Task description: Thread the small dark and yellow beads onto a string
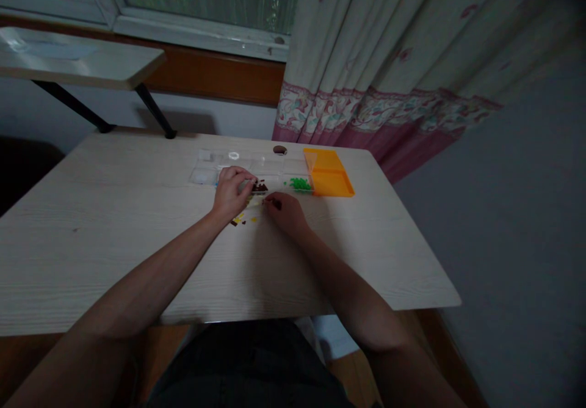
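Observation:
A clear plastic compartment box (267,165) lies toward the back of the table. My left hand (230,195) is at its front edge, fingers curled toward the thumb; whatever they pinch is too small to make out. Beside those fingertips, small dark brown pieces (260,187) lie in a front compartment. My right hand (288,214) is just in front of the box, its fingers closed on what looks like a small brown piece (276,203). Between and below the hands, small yellow pieces (254,219) and a few brown bits (234,223) lie loose on the table.
Green pieces (300,184) fill a right front compartment. An orange tray (333,182) adjoins the box on the right. A round brown hole or disc (279,150) sits behind it. A raised shelf (91,66) stands at the back left, and a curtain (357,90) hangs behind the table (137,231).

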Available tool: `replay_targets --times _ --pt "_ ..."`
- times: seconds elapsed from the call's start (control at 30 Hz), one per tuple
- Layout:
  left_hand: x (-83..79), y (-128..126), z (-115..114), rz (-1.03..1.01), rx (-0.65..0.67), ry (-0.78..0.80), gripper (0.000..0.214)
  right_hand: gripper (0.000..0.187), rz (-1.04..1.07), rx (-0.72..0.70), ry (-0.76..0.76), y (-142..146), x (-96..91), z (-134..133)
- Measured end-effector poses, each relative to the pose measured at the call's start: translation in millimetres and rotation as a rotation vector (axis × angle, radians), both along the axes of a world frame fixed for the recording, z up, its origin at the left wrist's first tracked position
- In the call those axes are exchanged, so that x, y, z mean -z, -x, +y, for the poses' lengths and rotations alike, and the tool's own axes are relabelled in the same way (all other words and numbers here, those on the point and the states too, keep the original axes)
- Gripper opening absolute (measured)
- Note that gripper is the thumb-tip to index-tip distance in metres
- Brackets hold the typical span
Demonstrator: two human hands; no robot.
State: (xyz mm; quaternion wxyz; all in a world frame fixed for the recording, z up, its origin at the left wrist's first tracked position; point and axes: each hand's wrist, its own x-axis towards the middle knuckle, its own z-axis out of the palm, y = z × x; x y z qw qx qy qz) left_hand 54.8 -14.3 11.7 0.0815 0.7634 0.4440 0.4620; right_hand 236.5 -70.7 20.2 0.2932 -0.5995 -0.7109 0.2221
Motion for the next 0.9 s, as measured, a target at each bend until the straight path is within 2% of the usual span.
replay_targets --times 0.2,0.43,0.67,0.9 --pt "-0.2 0 -1 0.017 0.014 0.002 0.021 0.022 0.107 0.036 -0.015 -5 3.1 4" --pt "-1.8 -1 -3 0.044 0.043 -0.001 0.021 0.025 0.203 0.059 0.052 -6 2.7 6" --pt "-4.0 -4 -7 0.115 0.170 -0.037 0.017 0.032 0.374 0.049 0.194 -12 -0.4 10" --pt "-3.6 -5 -7 0.216 0.269 -0.024 0.019 0.035 0.485 0.035 0.231 -14 2.1 11"
